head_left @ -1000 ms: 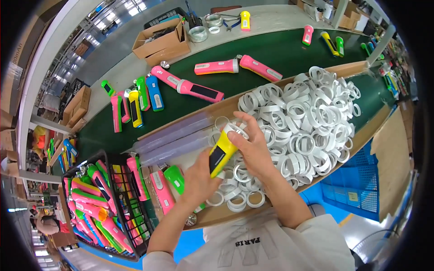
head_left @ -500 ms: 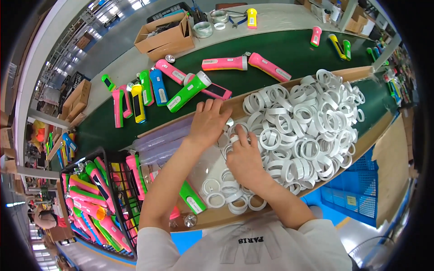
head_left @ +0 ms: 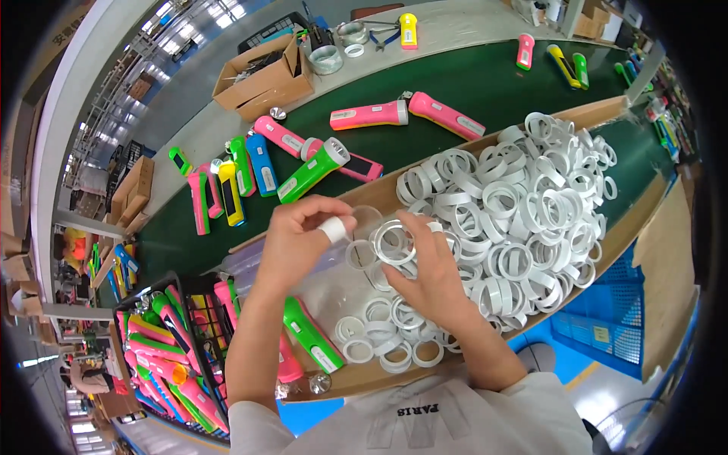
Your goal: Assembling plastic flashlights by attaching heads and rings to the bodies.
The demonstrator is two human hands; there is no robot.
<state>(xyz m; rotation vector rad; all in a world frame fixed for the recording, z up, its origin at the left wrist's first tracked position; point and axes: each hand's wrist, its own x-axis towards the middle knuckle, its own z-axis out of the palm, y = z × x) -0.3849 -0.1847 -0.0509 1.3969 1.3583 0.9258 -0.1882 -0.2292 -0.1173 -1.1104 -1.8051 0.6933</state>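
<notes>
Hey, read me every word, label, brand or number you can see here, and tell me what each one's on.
White shirt, chest: dark lettering, legible, but I won't copy printed words.
Carton, upper left: dim characters near the picture's rim, likewise not copied.
Flashlights: small labels, too small to read.
Blue crate: pale label, too small to read.

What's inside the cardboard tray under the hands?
White rings in a heap, clear round pieces, a green flashlight and part of a pink flashlight, partly hidden by the left forearm. Whatever lies beneath the heap is covered.
</notes>
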